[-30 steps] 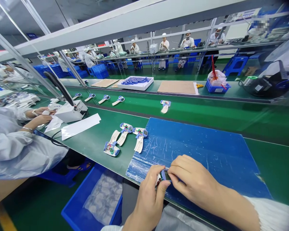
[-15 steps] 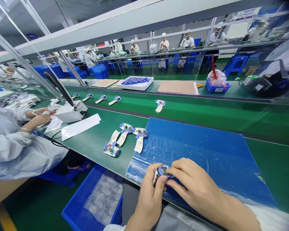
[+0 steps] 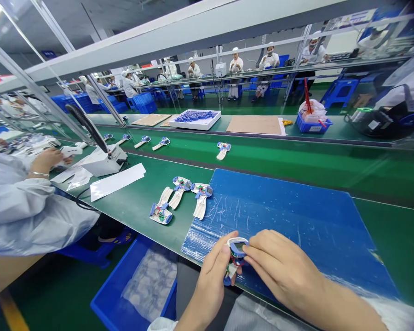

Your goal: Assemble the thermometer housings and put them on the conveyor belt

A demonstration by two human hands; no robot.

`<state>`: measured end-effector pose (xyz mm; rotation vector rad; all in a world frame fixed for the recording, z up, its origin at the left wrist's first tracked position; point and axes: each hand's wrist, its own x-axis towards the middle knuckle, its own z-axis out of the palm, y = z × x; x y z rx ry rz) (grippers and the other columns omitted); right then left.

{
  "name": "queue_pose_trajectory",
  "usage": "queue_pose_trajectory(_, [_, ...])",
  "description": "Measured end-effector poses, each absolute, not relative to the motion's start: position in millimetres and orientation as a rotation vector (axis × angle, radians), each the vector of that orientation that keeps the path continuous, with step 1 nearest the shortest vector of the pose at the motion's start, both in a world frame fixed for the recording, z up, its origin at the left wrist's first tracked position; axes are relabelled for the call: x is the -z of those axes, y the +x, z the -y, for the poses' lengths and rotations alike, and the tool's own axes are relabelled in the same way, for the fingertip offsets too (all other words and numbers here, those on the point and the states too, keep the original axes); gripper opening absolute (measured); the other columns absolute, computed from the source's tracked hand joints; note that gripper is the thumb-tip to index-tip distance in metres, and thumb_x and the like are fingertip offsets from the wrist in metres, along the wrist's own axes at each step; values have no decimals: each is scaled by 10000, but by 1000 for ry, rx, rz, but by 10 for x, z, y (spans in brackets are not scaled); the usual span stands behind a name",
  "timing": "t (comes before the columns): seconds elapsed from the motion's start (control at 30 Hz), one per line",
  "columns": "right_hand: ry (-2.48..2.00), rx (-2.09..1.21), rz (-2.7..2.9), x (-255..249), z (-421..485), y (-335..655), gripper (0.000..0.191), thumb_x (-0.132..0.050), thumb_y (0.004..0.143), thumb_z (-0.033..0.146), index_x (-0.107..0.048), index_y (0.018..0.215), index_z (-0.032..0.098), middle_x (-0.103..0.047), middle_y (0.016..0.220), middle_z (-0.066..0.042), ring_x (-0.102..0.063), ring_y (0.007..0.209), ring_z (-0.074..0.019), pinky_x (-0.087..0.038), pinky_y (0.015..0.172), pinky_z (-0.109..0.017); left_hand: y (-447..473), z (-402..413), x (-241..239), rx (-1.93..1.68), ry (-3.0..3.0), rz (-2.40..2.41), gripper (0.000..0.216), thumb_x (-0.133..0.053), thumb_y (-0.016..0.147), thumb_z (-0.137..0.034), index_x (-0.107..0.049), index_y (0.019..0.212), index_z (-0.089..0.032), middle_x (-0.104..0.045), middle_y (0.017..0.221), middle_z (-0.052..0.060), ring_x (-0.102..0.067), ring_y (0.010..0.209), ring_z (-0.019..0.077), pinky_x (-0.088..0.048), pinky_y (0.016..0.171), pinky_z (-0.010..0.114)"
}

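Both my hands hold a small white-and-blue thermometer-like device (image 3: 236,253) upright over the near edge of the blue mat (image 3: 296,216). My left hand (image 3: 212,280) wraps its handle from the left, and red wires show inside the device. My right hand (image 3: 283,269) pinches its blue head with the small screen from the right. Three open device halves (image 3: 179,197) with exposed wiring lie on the green bench just left of the mat.
A green conveyor belt (image 3: 296,161) behind the mat carries several devices (image 3: 222,150). A co-worker in white sits at left by a white machine (image 3: 103,161) and paper sheets (image 3: 117,181). A blue bin (image 3: 138,289) stands below the bench. A white tray (image 3: 195,118) is beyond.
The device has been turned upright in my hands, its screen head now on top. Devices on the belt drifted left. The co-worker at left raised a white device.
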<state>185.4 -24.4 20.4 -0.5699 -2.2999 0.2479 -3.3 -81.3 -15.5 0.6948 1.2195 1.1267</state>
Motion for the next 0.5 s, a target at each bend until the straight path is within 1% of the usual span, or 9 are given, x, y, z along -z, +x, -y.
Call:
queue_pose_trajectory(0.07, [-565, -251, 2308, -199, 256, 1848, 162, -531, 1006, 8, -646, 1071, 101, -673, 950, -111, -570, 840, -217, -474, 698, -379, -48, 813, 149, -1116, 735, -1236, 548, -602, 964, -585, -718, 1353, -216, -725, 1319, 127, -665, 902, 231, -562, 748, 331])
queue_pose_trajectory(0.17, [-591, -321, 2264, -174, 267, 1836, 158, -535, 1015, 26, -646, 1083, 115, -670, 952, -104, -574, 842, -211, -474, 691, -367, -64, 807, 155, -1109, 756, -1226, 518, -585, 983, -572, -720, 1343, -225, -734, 1286, 114, -655, 888, 218, -546, 728, 316])
queue_pose_trajectory(0.2, [-590, -333, 2250, -163, 268, 1831, 158, -537, 1015, 26, -645, 1085, 118, -670, 957, -105, -576, 849, -212, -475, 692, -366, -66, 805, 162, -1102, 756, -1215, 509, -582, 989, -565, -718, 1342, -225, -742, 1246, 108, -648, 873, 209, -536, 714, 307])
queue_pose_trajectory(0.27, [-576, -331, 2258, -139, 266, 1824, 174, -536, 1008, 13, -644, 1097, 116, -668, 959, -107, -570, 852, -215, -475, 700, -369, -66, 800, 173, -1079, 751, -1190, 505, -575, 999, -559, -714, 1340, -214, -758, 1075, 90, -628, 814, 187, -512, 680, 290])
queue_pose_trajectory(0.33, [-566, -328, 2276, -114, 260, 1824, 196, -529, 1001, -4, -643, 1113, 109, -666, 957, -108, -562, 847, -215, -472, 707, -373, -64, 797, 171, -1065, 747, -1167, 514, -568, 1005, -559, -707, 1339, -195, -733, 916, 66, -609, 772, 172, -490, 660, 277])
queue_pose_trajectory(0.37, [-567, -337, 2276, -100, 256, 1827, 205, -524, 1001, -7, -643, 1122, 108, -664, 956, -107, -559, 843, -212, -469, 708, -372, -63, 796, 162, -1060, 750, -1157, 519, -560, 1008, -562, -703, 1341, -189, -714, 871, 56, -601, 760, 167, -484, 656, 274])
queue_pose_trajectory(0.5, [-595, -416, 2246, -30, 238, 1839, 187, -527, 1021, 28, -655, 1120, 123, -655, 952, -92, -556, 841, -197, -462, 712, -353, -74, 792, 117, -1040, 869, -1173, 505, -544, 1014, -572, -701, 1314, -198, -658, 847, 32, -566, 728, 142, -471, 635, 253])
